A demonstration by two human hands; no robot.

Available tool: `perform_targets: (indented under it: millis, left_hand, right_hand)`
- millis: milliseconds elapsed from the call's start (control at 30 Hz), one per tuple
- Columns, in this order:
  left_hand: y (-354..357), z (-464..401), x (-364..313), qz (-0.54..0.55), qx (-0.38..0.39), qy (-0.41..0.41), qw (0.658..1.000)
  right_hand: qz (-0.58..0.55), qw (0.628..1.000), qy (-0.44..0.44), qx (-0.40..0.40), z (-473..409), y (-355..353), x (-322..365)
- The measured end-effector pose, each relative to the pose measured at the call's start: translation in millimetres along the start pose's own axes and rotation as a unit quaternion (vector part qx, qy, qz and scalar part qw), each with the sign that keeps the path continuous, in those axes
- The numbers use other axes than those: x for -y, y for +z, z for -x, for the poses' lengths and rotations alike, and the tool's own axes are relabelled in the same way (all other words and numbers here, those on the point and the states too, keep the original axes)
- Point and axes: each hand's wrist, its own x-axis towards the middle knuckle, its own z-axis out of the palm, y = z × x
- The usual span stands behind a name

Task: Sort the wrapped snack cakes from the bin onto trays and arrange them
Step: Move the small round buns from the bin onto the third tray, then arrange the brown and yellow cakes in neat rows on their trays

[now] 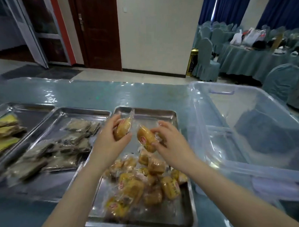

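A steel tray (169, 116) lies in front of me with a loose heap of several golden wrapped snack cakes (136, 184) in its near half. Above the tray's far half, my left hand (109, 142) grips one golden wrapped cake (122, 129). My right hand (170, 140) pinches a second golden cake (145, 138) by its wrapper, close beside the first. The clear plastic bin (248, 126) stands to the right and looks empty.
A middle steel tray (63, 113) holds several dark grey wrapped bars (61, 148). A far-left tray (30, 110) holds yellow wrapped cakes (4, 133). All stand on a blue plastic-covered table (127, 93). Covered chairs and a dining table lie beyond on the right.
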Motion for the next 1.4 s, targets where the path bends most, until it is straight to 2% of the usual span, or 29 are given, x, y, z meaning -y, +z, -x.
perform_targets:
  millis: [167,300,433,533,800,967,1067,1167,1267,1400]
  left_hand:
    - [-20,12,66,-0.022,0.041,-0.069,0.997]
    - [-15,19,107,-0.066,0.081,-0.108,0.989]
    - [6,26,133,-0.127,0.173,-0.077,0.974]
    - [20,25,147,-0.195,0.241,-0.110,0.944]
    - [40,-18,172,-0.293,0.275,-0.107,0.909]
    - [45,-40,175,-0.299,0.238,-0.087,0.920]
    - [40,-39,173,-0.270,0.195,-0.076,0.940]
    - [25,-34,173,-0.224,0.180,-0.072,0.955]
    - [2,-33,176,-0.176,0.175,-0.059,0.967]
    - [-48,-29,186,-0.122,0.144,-0.058,0.980]
  right_hand:
    - [0.027,0.995,0.095,-0.008,15,57,-10]
    - [0.090,0.989,0.119,-0.008,20,98,-23]
    - [0.137,0.981,0.109,0.087,18,135,-39]
    - [0.194,0.967,0.082,0.147,9,154,-56]
    - [0.236,0.946,0.095,0.199,-35,187,-95]
    - [0.247,0.945,0.109,0.186,-58,192,-98]
    - [0.191,0.957,0.144,0.162,-68,191,-89]
    - [0.084,0.979,0.171,0.076,-73,186,-71]
    - [0.031,0.986,0.166,-0.015,-84,180,-41]
    - [-0.065,0.979,0.183,-0.066,-96,181,10]
